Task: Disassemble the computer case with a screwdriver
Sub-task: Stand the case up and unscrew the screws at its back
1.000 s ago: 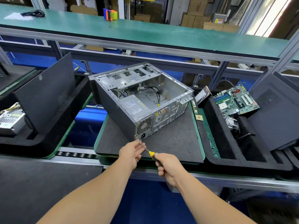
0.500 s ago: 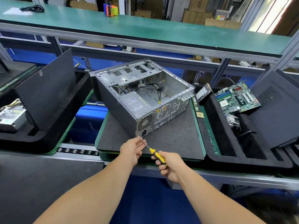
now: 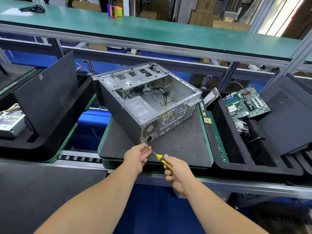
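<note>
Both hands barely moved. Right hand (image 3: 177,173) grips screwdriver (image 3: 162,158); left hand (image 3: 137,157) pinches its tip at computer case (image 3: 146,98)'s 6 o'clock corner. Risk: tip slips, cams out.

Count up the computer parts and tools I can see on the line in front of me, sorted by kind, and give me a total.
Computer case: 1
Screwdriver: 1
Motherboard: 1
Loose power supply: 1
Hard drive: 1
Black side panels: 2, left and right
Total: 7
</note>
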